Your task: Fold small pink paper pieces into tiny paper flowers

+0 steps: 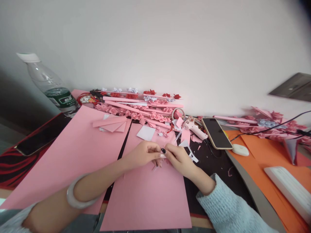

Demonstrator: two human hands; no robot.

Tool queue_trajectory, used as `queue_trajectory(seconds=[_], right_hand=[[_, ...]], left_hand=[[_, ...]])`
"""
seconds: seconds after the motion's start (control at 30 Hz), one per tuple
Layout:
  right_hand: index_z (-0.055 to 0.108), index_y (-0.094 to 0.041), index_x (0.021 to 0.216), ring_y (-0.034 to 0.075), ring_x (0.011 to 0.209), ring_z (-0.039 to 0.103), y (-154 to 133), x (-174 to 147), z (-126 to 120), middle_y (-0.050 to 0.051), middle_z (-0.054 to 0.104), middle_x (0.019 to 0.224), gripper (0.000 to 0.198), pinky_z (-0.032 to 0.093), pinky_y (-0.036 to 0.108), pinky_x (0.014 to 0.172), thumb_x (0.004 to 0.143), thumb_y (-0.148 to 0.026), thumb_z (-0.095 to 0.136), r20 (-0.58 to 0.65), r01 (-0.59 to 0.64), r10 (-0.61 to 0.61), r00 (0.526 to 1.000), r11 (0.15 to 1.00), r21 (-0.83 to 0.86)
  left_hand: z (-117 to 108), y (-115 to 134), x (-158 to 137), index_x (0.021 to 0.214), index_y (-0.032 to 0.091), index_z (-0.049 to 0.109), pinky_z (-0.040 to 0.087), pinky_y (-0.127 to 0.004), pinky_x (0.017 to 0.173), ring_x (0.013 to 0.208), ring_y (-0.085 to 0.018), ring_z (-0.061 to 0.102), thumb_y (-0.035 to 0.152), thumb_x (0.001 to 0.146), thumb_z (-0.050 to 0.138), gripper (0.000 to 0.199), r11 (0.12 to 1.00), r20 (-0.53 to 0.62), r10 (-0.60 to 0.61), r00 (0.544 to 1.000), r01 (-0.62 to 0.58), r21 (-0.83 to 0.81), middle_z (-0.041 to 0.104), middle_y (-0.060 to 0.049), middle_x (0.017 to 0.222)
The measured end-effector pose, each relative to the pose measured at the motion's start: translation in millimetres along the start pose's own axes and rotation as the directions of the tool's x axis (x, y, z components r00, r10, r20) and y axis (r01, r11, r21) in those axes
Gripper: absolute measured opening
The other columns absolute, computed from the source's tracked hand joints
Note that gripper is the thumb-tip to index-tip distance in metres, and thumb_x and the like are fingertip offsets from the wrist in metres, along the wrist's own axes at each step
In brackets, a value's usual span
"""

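Observation:
My left hand and my right hand meet over a pink paper sheet, their thumbs and fingertips pinched together. Between the fingertips is something small and pale, mostly hidden by the fingers. Just beyond the hands lies a white paper square. White paper scraps are to the right of my right hand. Past them rests a pink hot glue gun, close to a roll of tape.
Pink paper stems and flowers pile along the wall. A bottle and a larger pink sheet are at left. On the right are a phone, a white case, orange paper and a white keyboard-like object.

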State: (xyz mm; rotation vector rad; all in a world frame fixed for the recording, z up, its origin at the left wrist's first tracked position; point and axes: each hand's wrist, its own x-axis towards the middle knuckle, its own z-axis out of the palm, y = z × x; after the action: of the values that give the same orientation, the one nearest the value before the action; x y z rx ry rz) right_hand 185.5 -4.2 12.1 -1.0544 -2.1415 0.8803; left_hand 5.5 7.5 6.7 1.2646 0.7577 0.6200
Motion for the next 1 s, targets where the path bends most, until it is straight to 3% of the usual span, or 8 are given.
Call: queue_trajectory(seconds=[0.27,0.37,0.5,0.57,0.63,0.77,1.0], right_hand=[[0.034,-0.02,0.063,0.009,0.044,0.037,-1.7,-0.9,1.8,-0.006,0.036,0.051,0.026,0.028,0.021,0.048,0.089,-0.018,0.036,0.016,0.002,0.0,1.0,0.993,-0.121],[0.036,-0.02,0.066,0.009,0.046,0.038,2.0,-1.5,0.7,-0.005,0.036,0.054,0.025,0.028,0.021,0.048,0.09,-0.021,0.035,-0.121,-0.059,0.042,0.992,0.989,-0.136],[0.034,-0.021,0.067,0.009,0.047,0.035,4.2,-3.1,-2.0,-0.005,0.033,0.055,0.024,0.026,0.021,0.047,0.091,-0.023,0.033,-0.36,-0.127,0.065,0.931,0.98,-0.15],[0.032,-0.021,0.065,0.009,0.046,0.033,2.6,-3.6,-2.0,-0.006,0.03,0.054,0.026,0.026,0.021,0.047,0.091,-0.023,0.035,-0.331,-0.094,0.037,0.943,0.983,-0.158],[0.032,-0.02,0.064,0.009,0.046,0.033,-0.2,-3.8,-1.1,-0.006,0.03,0.053,0.027,0.026,0.021,0.047,0.091,-0.022,0.036,-0.226,-0.03,-0.007,0.974,0.987,-0.159],[0.038,-0.019,0.069,0.009,0.05,0.038,-4.4,-3.9,0.6,-0.005,0.039,0.057,0.021,0.029,0.021,0.05,0.09,-0.021,0.038,-0.046,0.055,-0.062,0.997,0.987,-0.149],[0.037,-0.019,0.067,0.008,0.049,0.035,-3.5,-5.4,1.2,-0.006,0.036,0.057,0.02,0.027,0.02,0.049,0.083,-0.019,0.048,-0.035,0.044,-0.05,0.998,0.985,-0.165]], left_hand=[[1.4,5.1,-1.9,0.068,0.013,0.054,0.046,-0.024,0.049,0.046,-0.011,0.055,0.032,0.078,0.059,0.022,0.997,0.051,-0.019,0.999,0.015,0.073,0.057,0.001,0.054],[2.9,8.5,-4.7,0.066,0.014,0.052,0.042,-0.022,0.049,0.047,-0.009,0.052,0.031,0.082,0.053,0.023,0.984,0.044,0.045,0.998,-0.052,0.17,0.054,0.002,0.053],[5.2,10.2,-7.3,0.063,0.016,0.046,0.036,-0.021,0.049,0.047,-0.008,0.046,0.03,0.084,0.047,0.025,0.935,-0.002,0.135,0.991,-0.127,0.331,0.046,0.004,0.052],[5.9,10.0,-7.5,0.061,0.016,0.042,0.032,-0.02,0.048,0.049,-0.007,0.041,0.029,0.083,0.048,0.026,0.897,-0.05,0.192,0.98,-0.155,0.415,0.041,0.005,0.055],[6.3,9.4,-7.3,0.059,0.016,0.039,0.03,-0.02,0.049,0.053,-0.007,0.037,0.026,0.081,0.048,0.026,0.854,-0.069,0.247,0.967,-0.183,0.487,0.038,0.005,0.059],[6.5,6.8,-7.4,0.061,0.016,0.038,0.03,-0.02,0.051,0.055,-0.008,0.037,0.015,0.078,0.045,0.019,0.797,-0.029,0.287,0.958,-0.222,0.561,0.038,0.004,0.06],[6.9,5.9,-10.0,0.068,0.016,0.044,0.033,-0.019,0.051,0.055,-0.008,0.04,0.014,0.072,0.05,0.008,0.736,0.054,0.301,0.952,-0.268,0.622,0.042,0.004,0.065]])
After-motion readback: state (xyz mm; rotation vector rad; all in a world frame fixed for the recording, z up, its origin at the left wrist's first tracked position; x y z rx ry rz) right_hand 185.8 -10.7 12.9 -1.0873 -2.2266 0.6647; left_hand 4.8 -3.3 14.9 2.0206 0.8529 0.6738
